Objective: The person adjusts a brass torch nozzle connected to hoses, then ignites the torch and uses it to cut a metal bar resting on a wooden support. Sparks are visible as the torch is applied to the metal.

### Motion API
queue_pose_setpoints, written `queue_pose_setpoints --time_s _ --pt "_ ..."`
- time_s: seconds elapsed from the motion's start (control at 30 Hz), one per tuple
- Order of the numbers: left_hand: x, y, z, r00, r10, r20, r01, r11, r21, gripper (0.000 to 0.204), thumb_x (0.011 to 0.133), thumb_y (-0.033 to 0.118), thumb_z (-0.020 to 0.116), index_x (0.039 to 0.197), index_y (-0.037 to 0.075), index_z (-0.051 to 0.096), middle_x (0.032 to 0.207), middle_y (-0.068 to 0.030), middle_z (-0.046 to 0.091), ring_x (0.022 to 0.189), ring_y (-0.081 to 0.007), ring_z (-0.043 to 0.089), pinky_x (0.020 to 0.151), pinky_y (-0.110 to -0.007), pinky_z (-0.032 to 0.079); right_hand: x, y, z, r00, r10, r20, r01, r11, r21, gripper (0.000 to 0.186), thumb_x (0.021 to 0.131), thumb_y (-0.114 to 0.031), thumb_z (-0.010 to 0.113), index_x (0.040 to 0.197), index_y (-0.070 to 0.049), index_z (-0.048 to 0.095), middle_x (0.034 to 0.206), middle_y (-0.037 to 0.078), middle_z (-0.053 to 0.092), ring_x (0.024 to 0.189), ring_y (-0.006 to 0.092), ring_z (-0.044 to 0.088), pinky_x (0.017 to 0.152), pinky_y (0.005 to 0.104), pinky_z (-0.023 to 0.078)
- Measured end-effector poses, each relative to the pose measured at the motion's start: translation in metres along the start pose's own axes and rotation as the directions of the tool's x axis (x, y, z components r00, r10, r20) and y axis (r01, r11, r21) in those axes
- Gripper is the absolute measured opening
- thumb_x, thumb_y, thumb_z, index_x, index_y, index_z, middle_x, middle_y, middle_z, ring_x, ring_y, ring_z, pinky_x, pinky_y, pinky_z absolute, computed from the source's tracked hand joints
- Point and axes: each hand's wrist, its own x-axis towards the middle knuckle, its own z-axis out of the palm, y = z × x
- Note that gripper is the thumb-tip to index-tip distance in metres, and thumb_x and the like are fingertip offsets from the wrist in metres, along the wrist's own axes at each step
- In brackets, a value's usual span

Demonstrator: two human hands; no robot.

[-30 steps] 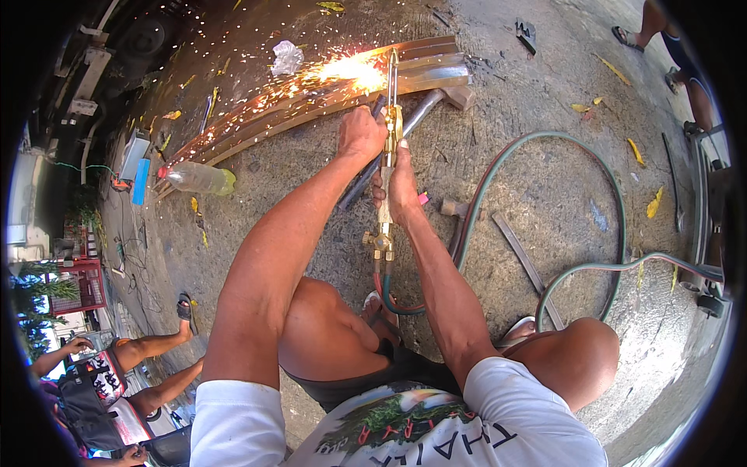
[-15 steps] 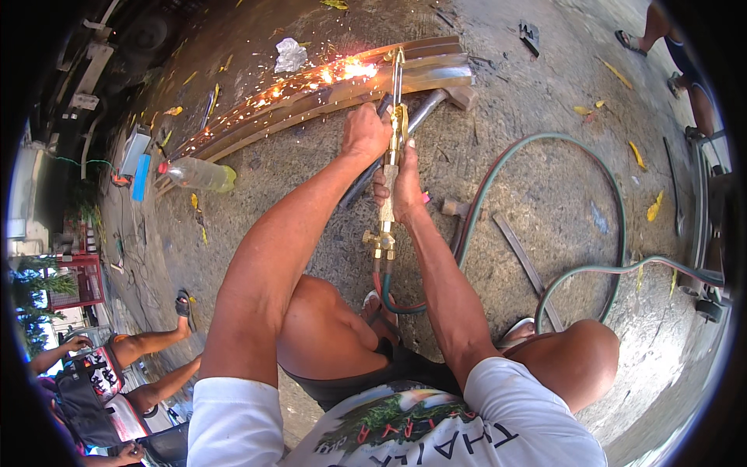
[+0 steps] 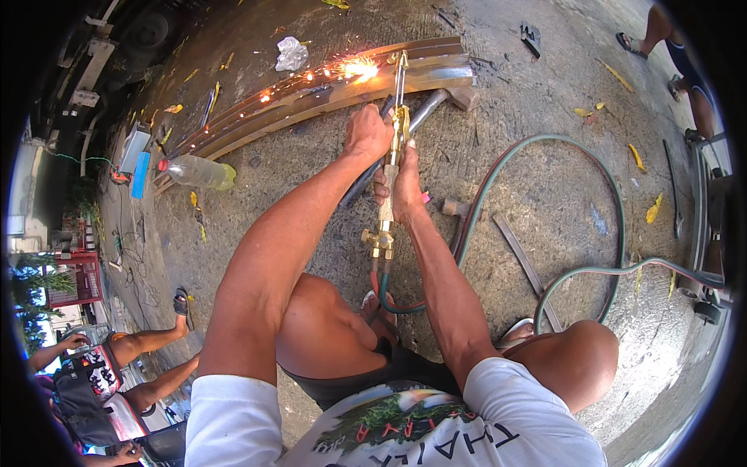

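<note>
My right hand (image 3: 402,183) is wrapped round the brass handle of a cutting torch (image 3: 387,214). Its tip reaches the long brown metal bars (image 3: 311,100) on the ground, where a bright orange-white glow (image 3: 360,70) throws sparks leftward. My left hand (image 3: 369,132) is closed against the torch's left side, just ahead of the right hand. A dark end sticks up beside that fist; what the fingers grip is hidden. Under the torch lies a hammer (image 3: 461,97) with a shiny shaft, partly covered by my hands. Red and green hoses (image 3: 383,286) leave the torch's rear valves.
Hose loops (image 3: 622,210) spread over the concrete at right, near a flat metal strip (image 3: 517,253) and another hammer head (image 3: 455,208). A plastic bottle (image 3: 198,173) lies left of the bars. People's legs show at lower left (image 3: 152,340) and upper right (image 3: 657,31).
The spark spray has thinned and shortened, leaving scattered glowing spots along the bars. The torch tip has shifted very slightly right. Both hands hold almost the same place.
</note>
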Motion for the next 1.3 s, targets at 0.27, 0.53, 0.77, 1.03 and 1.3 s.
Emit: queue_pose_setpoints --time_s 0.27,0.53,0.77,1.03,1.3 --pt "-0.002 0.003 -0.003 1.000 -0.016 0.013 0.016 1.000 0.006 0.035 0.094 0.032 0.066 0.098 -0.002 0.071 0.100 -0.0337 0.070 0.102 -0.0496 0.067 0.092 -0.054 0.054 0.000 0.001 0.002 1.000 -0.019 0.002 0.019 1.000 0.013 0.067 0.099 -0.078 0.022 0.098 -0.014 0.043 0.062 -0.001 0.042 0.042 0.0102 0.036 0.036 0.0270 0.033" --pt "-0.003 0.001 -0.002 1.000 0.007 -0.015 -0.007 1.000 0.018 0.032 0.094 0.029 0.066 0.098 -0.002 0.069 0.098 -0.0327 0.070 0.098 -0.0498 0.068 0.088 -0.054 0.055 -0.001 0.000 0.004 1.000 -0.022 0.006 0.022 1.000 0.004 0.066 0.100 -0.075 0.020 0.098 -0.013 0.042 0.063 -0.001 0.042 0.043 0.0101 0.036 0.036 0.0270 0.033" --pt "-0.007 0.003 -0.007 0.999 -0.005 -0.041 0.003 0.999 -0.037 0.041 0.097 0.032 0.061 0.099 -0.008 0.069 0.095 -0.0362 0.068 0.097 -0.0514 0.066 0.089 -0.055 0.051 0.000 -0.002 0.008 0.998 -0.012 -0.065 0.005 0.993 -0.114 0.063 0.102 -0.071 0.022 0.096 -0.012 0.043 0.063 0.001 0.043 0.043 0.0111 0.036 0.038 0.0298 0.036" --pt "-0.004 -0.012 -0.006 0.996 -0.043 -0.080 0.039 0.998 -0.057 0.044 0.097 0.033 0.059 0.100 -0.011 0.069 0.096 -0.0360 0.068 0.098 -0.0516 0.066 0.091 -0.055 0.050 0.003 -0.007 0.007 0.969 -0.203 -0.141 0.072 0.777 -0.625 0.067 0.104 -0.068 0.028 0.105 -0.005 0.052 0.065 0.004 0.048 0.047 0.0160 0.048 0.041 0.0353 0.042" --pt "-0.006 -0.007 -0.003 0.998 -0.066 -0.015 0.064 0.993 -0.096 0.043 0.096 0.032 0.060 0.097 -0.010 0.069 0.098 -0.0359 0.068 0.100 -0.0511 0.065 0.091 -0.055 0.051 -0.004 -0.011 0.006 0.967 -0.206 -0.148 0.074 0.786 -0.614 0.065 0.104 -0.068 0.028 0.102 -0.007 0.050 0.066 0.001 0.045 0.048 0.0144 0.046 0.040 0.0353 0.041"
